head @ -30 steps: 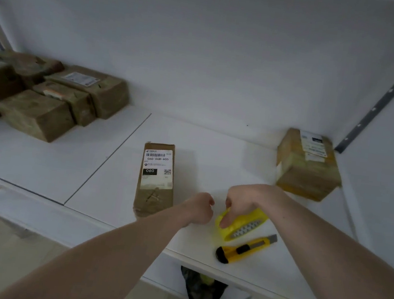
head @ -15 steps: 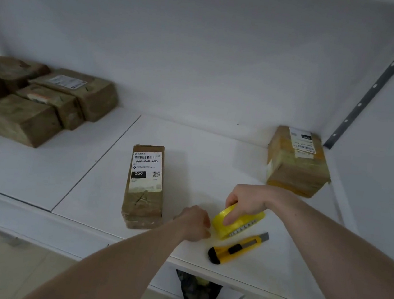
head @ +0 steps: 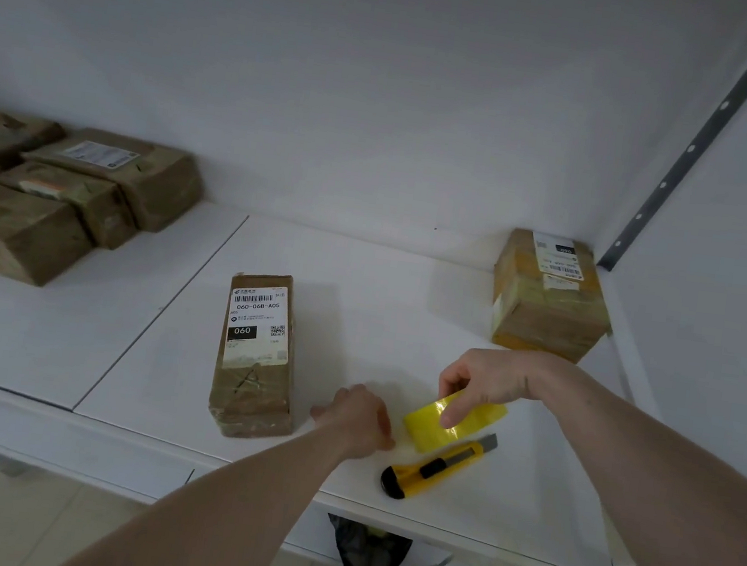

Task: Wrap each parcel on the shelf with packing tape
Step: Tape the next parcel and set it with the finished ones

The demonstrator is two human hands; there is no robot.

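Observation:
My right hand (head: 486, 381) grips a yellow packing tape roll (head: 462, 423) from above, holding it on edge on the white shelf (head: 156, 350). My left hand (head: 357, 415) sits just left of the roll with curled fingers, and its fingertips point toward the roll. Whether it pinches the tape end is not visible. A long brown parcel (head: 254, 357) with a white label marked 060 lies left of my left hand. A second taped parcel (head: 548, 299) stands in the back right corner.
A yellow utility knife (head: 436, 467) lies just in front of the roll, near the shelf's front edge. Several brown parcels (head: 66, 202) are stacked at the back left. A black bag (head: 368, 559) hangs below the shelf. A slotted metal upright (head: 689, 147) runs up the right wall.
My right hand has tipped the roll so that its broad yellow band faces me. My left hand has drawn slightly left and nearer to me. The view has shifted a little.

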